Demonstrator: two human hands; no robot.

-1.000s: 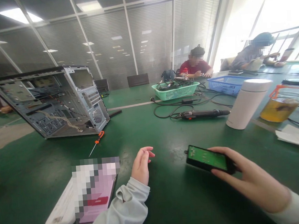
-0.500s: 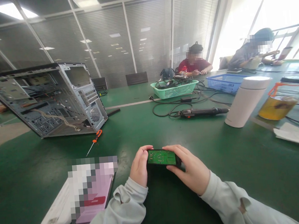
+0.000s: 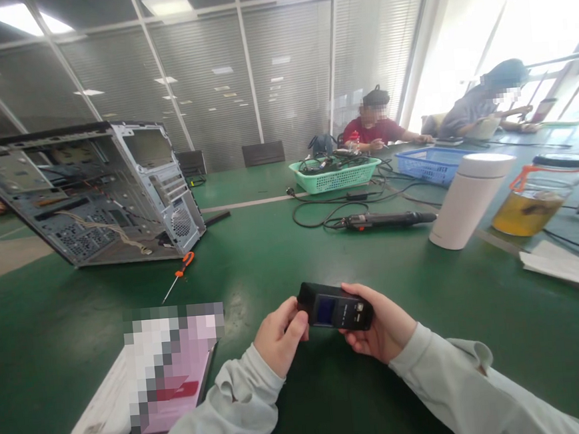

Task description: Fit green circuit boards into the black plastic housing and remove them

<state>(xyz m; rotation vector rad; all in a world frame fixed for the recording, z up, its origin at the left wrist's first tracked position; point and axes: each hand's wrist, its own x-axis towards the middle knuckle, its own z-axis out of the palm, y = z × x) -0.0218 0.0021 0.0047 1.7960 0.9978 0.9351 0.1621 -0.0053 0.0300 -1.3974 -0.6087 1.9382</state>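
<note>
Between my two hands, above the green table [image 3: 253,260], is a small black electronic device [image 3: 346,314] with a dark blue screen and small light marks on its face. My left hand [image 3: 281,334] pinches its left end, the thumb on the front edge. Around the right end wraps my right hand [image 3: 381,323], fingers partly hidden under the device. The green circuit board side is out of sight. To the left lie two flat objects, a white one [image 3: 110,398] and a pink one [image 3: 193,358], partly blurred out.
An open computer case [image 3: 121,243] stands at left, with an orange-handled screwdriver [image 3: 177,272] before it. Further off are an electric screwdriver [image 3: 385,220], a green basket [image 3: 337,180] of cables and a blue basket [image 3: 428,166]. A white tumbler [image 3: 469,203] and a jar [image 3: 534,204] stand right; two people sit beyond.
The device has been turned over, from its green circuit board to its black face with the screen. Both hands shifted slightly right, and my right hand's fingers now reach beneath it.
</note>
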